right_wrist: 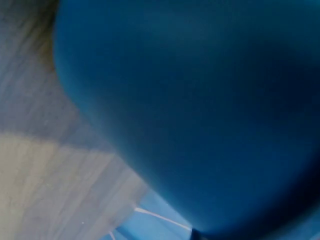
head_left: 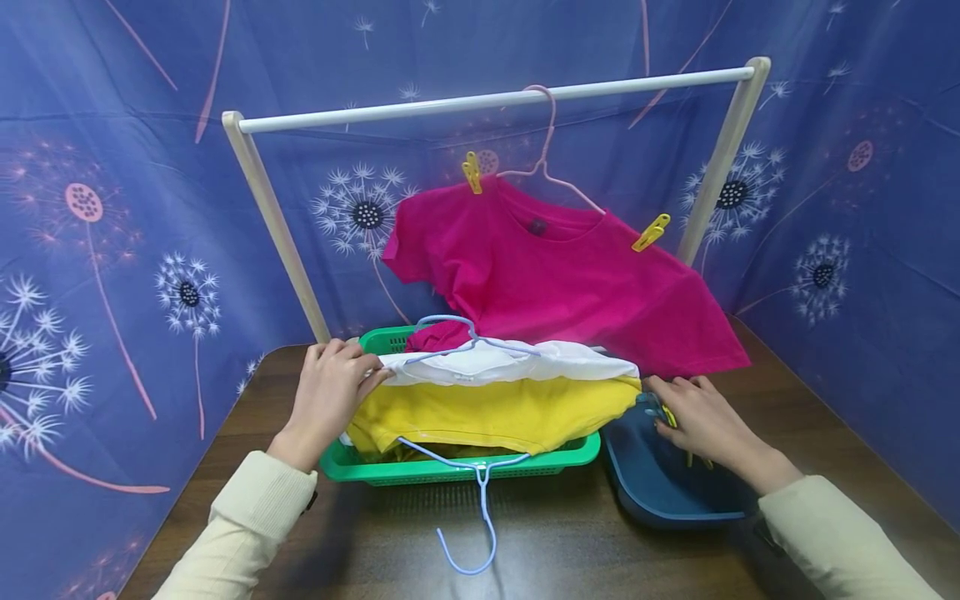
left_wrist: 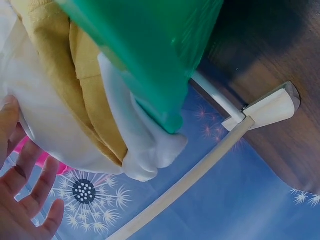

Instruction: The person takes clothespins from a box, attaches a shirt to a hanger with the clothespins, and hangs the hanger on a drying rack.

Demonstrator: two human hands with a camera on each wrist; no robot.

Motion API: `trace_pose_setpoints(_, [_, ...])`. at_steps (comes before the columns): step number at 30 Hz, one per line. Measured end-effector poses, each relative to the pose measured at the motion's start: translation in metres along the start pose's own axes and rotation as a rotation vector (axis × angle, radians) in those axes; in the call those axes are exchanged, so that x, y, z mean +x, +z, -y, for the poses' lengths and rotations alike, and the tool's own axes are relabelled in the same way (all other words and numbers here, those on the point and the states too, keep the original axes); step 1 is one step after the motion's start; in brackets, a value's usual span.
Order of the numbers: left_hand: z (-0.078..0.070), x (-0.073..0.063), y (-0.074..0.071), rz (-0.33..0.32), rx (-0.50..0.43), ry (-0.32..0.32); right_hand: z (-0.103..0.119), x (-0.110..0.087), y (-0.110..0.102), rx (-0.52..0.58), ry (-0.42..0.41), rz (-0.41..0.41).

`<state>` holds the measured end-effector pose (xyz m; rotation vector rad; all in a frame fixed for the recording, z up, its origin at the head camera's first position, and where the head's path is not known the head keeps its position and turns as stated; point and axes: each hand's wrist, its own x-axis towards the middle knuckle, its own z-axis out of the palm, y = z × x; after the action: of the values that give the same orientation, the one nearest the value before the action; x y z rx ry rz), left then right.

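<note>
My left hand (head_left: 333, 392) pinches the left end of a white shirt (head_left: 472, 362). The thumb lies on the white cloth in the left wrist view, with the other fingers spread beyond it. A blue hanger (head_left: 474, 331) stands in its collar. A yellow shirt (head_left: 487, 408) lies in front, with a second blue hanger (head_left: 482, 492) hanging toward me. The fingertips of my right hand (head_left: 708, 421) are right at the shirts' right end, over a dark blue basin (head_left: 678, 508). Beside its thumb is a yellow clothespin (head_left: 667, 415); I cannot tell whether it is gripped.
A green basket (head_left: 457, 471) under the shirts holds more clothes. Behind it stands a rack with a white rail (head_left: 450, 106) and wooden legs. A magenta T-shirt (head_left: 570, 275) hangs from a pink hanger (head_left: 546, 146), with yellow clothespins (head_left: 472, 172) at its shoulders. Patterned curtains surround the wooden table (head_left: 360, 550).
</note>
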<state>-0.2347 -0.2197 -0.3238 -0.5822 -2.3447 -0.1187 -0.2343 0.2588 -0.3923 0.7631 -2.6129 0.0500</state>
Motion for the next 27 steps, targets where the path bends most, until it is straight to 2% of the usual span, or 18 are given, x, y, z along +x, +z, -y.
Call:
trace_pose_setpoints(9, [0.000, 0.002, 0.001, 0.006, -0.003, -0.036, 0.001, 0.008, -0.012, 0.015, 0.033, -0.003])
trace_pose_setpoints(20, [-0.002, 0.006, 0.003, 0.020, -0.011, -0.100, -0.003, 0.017, -0.028, 0.047, 0.008, -0.152])
trace_pose_setpoints(27, [-0.001, 0.007, 0.005, 0.052, -0.007, -0.132, -0.003, 0.025, -0.044, 0.052, 0.062, -0.171])
